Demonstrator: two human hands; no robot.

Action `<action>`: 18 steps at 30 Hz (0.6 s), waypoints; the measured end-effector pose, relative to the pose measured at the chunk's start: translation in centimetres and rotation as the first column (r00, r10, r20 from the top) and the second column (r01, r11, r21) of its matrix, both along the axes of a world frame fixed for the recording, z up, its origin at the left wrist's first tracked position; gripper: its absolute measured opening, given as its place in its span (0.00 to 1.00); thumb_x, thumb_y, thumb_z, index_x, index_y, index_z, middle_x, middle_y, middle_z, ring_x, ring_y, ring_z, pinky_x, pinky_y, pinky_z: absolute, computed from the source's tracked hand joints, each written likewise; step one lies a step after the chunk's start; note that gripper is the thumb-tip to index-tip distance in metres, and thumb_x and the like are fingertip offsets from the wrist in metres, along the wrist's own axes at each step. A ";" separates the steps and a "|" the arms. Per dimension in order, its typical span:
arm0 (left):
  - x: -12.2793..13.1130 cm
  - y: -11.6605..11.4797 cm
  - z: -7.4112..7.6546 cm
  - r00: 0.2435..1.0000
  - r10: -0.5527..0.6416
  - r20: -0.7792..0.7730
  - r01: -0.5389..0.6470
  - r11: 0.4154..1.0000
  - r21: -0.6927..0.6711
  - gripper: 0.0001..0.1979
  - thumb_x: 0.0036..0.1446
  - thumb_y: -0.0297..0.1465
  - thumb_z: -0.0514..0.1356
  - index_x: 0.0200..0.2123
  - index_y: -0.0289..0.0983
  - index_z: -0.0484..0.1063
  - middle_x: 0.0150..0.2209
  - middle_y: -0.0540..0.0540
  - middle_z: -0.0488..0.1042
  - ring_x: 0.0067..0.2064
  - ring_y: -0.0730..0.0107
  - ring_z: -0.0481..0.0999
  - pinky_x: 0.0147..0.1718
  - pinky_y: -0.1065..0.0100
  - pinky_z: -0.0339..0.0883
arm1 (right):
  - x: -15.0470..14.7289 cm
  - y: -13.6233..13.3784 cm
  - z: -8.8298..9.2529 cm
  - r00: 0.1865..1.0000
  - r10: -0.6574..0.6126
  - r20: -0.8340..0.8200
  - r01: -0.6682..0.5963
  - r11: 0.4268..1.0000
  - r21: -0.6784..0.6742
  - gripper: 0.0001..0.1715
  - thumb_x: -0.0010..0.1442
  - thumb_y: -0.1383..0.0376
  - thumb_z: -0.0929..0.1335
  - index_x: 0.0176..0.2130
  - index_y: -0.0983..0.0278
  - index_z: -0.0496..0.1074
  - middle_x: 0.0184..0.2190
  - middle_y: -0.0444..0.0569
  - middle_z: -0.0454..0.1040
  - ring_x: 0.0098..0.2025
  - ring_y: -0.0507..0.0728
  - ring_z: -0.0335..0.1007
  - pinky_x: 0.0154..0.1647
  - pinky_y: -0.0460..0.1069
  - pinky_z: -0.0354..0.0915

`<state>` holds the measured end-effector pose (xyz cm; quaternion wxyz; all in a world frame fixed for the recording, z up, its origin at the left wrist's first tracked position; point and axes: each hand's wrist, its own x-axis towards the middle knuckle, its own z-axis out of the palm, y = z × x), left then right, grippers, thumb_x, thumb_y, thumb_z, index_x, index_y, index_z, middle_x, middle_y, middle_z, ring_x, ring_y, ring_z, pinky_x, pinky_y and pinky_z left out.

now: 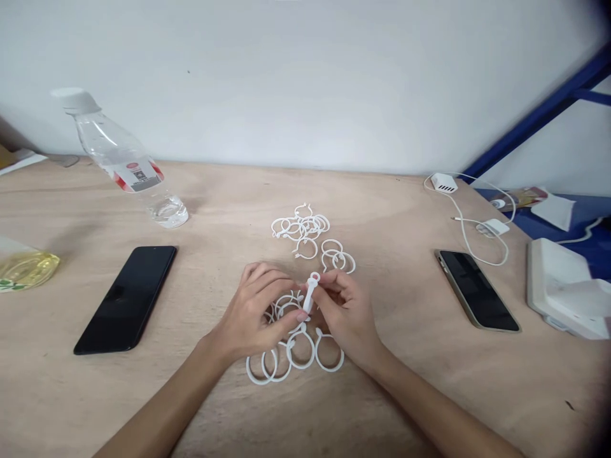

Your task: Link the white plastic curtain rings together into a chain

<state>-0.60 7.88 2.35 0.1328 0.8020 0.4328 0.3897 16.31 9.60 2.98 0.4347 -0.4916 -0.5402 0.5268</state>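
Note:
Between my two hands is a white plastic curtain ring (310, 295), seen edge-on with its small eyelet pointing up and away. My left hand (260, 310) pinches it, the thumb against its lower end. The thumb and fingers of my right hand (349, 313) close on its other side near the eyelet. Below them, several curtain rings (329, 353) lie in a loose, partly overlapping row, some hidden under my left hand. Beyond my fingers lies a tangled heap of thinner open white rings (305, 226), with a few more overlapping rings (340, 256) to its right.
On the left stand a clear water bottle (133, 168) and a black phone (126, 299); a yellowish clear packet (28, 270) lies farther left. To the right are another phone (477, 289), a charger with white cable (443, 183) and a white plastic device (568, 289). A wall (305, 89) borders the wooden table.

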 end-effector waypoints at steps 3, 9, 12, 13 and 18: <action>0.1 -0.2 -0.1 1.000 -0.001 0.016 0.000 0.999 0.049 0.06 0.59 0.29 0.59 0.40 0.36 0.71 0.38 0.44 0.76 0.41 0.63 0.71 0.43 0.58 0.63 | 0.0 0.1 -0.5 0.994 -0.068 0.084 0.052 0.981 0.185 0.07 0.56 0.61 0.69 0.30 0.62 0.72 0.29 0.47 0.75 0.29 0.53 0.68 0.28 0.48 0.64; -0.2 0.0 -0.6 0.995 0.073 0.063 -0.073 0.997 -0.006 0.08 0.63 0.25 0.51 0.40 0.37 0.69 0.36 0.44 0.74 0.39 0.64 0.69 0.41 0.60 0.63 | 0.5 0.1 -0.1 0.994 0.053 0.092 -0.075 0.966 0.249 0.08 0.58 0.61 0.68 0.29 0.62 0.72 0.26 0.45 0.70 0.28 0.52 0.65 0.26 0.47 0.61; -0.4 0.2 -0.7 0.994 0.092 0.055 -0.089 0.994 -0.062 0.09 0.65 0.26 0.49 0.39 0.37 0.69 0.32 0.45 0.73 0.37 0.65 0.68 0.39 0.61 0.63 | 0.5 -0.2 0.3 0.972 0.224 0.066 -0.232 0.954 0.188 0.14 0.59 0.59 0.68 0.25 0.63 0.72 0.23 0.45 0.70 0.26 0.52 0.65 0.27 0.48 0.61; -0.4 0.2 -0.7 0.995 0.086 0.047 -0.082 0.994 -0.073 0.10 0.65 0.27 0.49 0.39 0.37 0.70 0.31 0.46 0.73 0.36 0.65 0.67 0.38 0.61 0.63 | 0.4 -0.3 0.3 0.967 0.251 0.050 -0.256 0.953 0.164 0.14 0.59 0.59 0.68 0.25 0.63 0.72 0.23 0.45 0.70 0.26 0.52 0.65 0.27 0.48 0.62; -0.4 0.2 -0.6 0.998 0.049 -0.030 -0.052 0.993 -0.104 0.12 0.64 0.26 0.47 0.36 0.37 0.70 0.28 0.47 0.70 0.34 0.65 0.66 0.39 0.60 0.61 | 0.3 -0.7 -0.3 0.985 0.170 0.036 -0.173 0.966 0.192 0.18 0.55 0.63 0.71 0.47 0.60 0.72 0.30 0.44 0.72 0.24 0.49 0.62 0.24 0.46 0.61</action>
